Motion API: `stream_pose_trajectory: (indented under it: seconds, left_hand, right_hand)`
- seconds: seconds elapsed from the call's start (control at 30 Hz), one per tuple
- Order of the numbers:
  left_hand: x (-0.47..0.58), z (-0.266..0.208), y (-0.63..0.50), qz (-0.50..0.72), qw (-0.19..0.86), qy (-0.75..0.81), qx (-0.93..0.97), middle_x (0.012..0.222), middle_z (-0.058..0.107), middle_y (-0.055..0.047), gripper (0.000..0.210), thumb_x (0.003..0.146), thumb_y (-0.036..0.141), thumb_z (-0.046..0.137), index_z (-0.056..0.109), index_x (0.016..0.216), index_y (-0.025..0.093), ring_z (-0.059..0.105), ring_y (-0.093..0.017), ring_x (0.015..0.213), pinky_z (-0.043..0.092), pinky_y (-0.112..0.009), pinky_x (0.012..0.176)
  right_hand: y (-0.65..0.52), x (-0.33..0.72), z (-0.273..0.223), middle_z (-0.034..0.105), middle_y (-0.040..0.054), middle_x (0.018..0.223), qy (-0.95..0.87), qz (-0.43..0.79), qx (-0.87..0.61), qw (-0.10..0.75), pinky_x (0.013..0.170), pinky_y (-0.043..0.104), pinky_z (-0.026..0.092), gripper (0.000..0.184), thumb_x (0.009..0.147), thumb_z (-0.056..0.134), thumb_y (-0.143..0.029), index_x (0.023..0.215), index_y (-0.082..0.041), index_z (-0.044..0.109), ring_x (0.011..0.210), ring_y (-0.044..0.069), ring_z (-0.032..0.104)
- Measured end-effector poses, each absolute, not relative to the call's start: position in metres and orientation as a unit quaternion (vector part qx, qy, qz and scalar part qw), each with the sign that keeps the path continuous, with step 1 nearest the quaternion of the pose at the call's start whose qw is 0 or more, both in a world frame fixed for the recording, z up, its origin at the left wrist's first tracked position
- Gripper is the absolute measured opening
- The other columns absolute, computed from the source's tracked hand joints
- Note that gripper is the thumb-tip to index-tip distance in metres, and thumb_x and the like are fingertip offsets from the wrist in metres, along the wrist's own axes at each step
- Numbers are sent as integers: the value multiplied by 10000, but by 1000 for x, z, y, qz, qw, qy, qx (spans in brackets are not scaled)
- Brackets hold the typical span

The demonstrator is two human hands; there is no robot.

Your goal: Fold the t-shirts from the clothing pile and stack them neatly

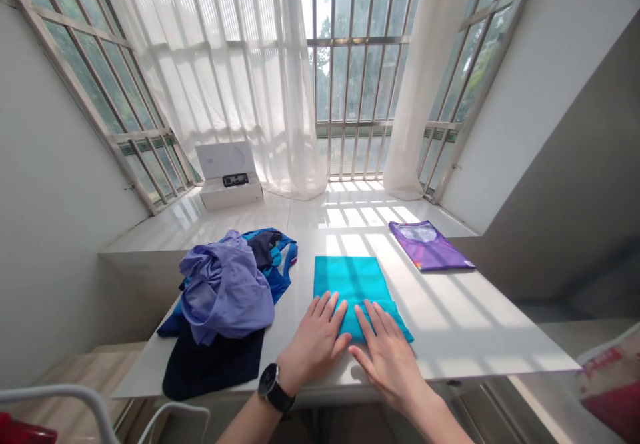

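A folded teal garment (350, 276) lies flat on the white table (435, 344), right in front of me. My left hand (320, 334) rests on its near left part with the fingers stretched out; a black watch is on that wrist. My right hand (384, 344) lies flat on the near right part, fingers spread and thumb pointing inward. Both palms reach over the garment's near edge, hiding some of it. To the left is a loose heap of clothes, with a lavender garment (225, 291) on top of blue and black ones.
A folded purple shirt (435, 247) lies at the table's right. On the window ledge stands an open white box (231, 194) with a black device in it. White curtains (290, 97) hang before the barred window. A white curved tube (65, 391) shows at lower left.
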State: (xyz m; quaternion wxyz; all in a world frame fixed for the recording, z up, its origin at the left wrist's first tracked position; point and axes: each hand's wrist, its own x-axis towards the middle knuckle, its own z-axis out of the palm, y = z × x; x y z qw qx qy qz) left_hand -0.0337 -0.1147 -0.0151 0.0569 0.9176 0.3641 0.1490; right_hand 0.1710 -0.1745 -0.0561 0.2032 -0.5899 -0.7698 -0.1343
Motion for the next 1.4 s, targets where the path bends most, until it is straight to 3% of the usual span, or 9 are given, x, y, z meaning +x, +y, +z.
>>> stream_pose_trajectory:
  seconds: [0.23,0.37,0.5,0.6,0.67,0.83,1.13,1.3,1.4]
  left_hand:
    - [-28,-14,-109,155,91,376,909,1634,367,-156,624,1035,500,472,359,1577,214,332,-369,1501,312,-566,1206]
    - [-19,2,-110,165,116,392,898,1574,434,-221,636,1050,518,413,378,1559,138,424,-377,1444,388,-526,1167]
    - [-9,19,-117,159,146,394,893,1481,529,-251,597,1060,506,372,432,1509,117,640,-351,1217,550,-429,978]
    - [-8,23,-116,161,164,357,906,1368,636,-181,415,1068,422,389,581,1345,180,715,-286,1044,577,-361,886]
    - [-12,21,-107,178,158,336,911,1325,665,-134,324,1066,337,411,618,1279,205,693,-263,1096,553,-351,947]
    - [-36,13,-81,177,88,397,896,1380,633,-106,262,1026,255,522,633,1258,207,526,-325,1339,388,-540,1151]
    - [-42,24,-118,117,86,478,866,1188,693,-162,305,1018,378,522,667,1196,177,625,-359,1094,456,-551,971]
    - [-1,14,-139,69,98,462,879,1051,703,-187,384,985,490,548,687,1105,153,641,-378,998,490,-539,883]
    - [23,11,-143,93,115,413,899,1090,710,-177,381,981,495,570,679,1123,159,660,-345,1003,525,-474,880]
  right_hand:
    - [-158,191,-68,522,131,1551,-783,-138,-567,215,1089,539,475,638,973,518,-590,1511,-247,514,1405,366,499]
    - [-125,219,-60,630,107,1448,-798,-102,-562,195,1057,534,514,498,1009,450,-540,1382,-273,643,1341,337,573]
    - [-112,241,-36,671,142,1369,-781,-118,-580,200,1018,573,525,482,992,441,-572,1147,-253,768,1277,380,597]
    - [-135,234,-34,688,146,1291,-742,-133,-614,233,908,534,579,461,982,455,-570,1181,-276,749,1108,354,663]
    - [-157,222,-44,711,138,1193,-728,-129,-624,253,802,490,611,433,969,492,-551,1244,-301,715,1013,339,686]
    - [-181,202,-77,724,132,1165,-738,-121,-598,288,714,451,620,311,950,545,-474,1165,-329,717,919,325,714]
    - [-126,264,-44,715,89,1247,-819,-125,-479,291,906,430,590,249,964,570,-343,1168,-337,713,1093,293,695]
    - [-79,272,-29,745,81,1069,-819,-100,-497,270,794,361,595,360,927,446,-123,1100,-280,719,931,238,723]
    - [-51,256,-9,741,81,1010,-808,-45,-527,259,731,332,584,309,896,456,-145,998,-261,724,873,234,718]
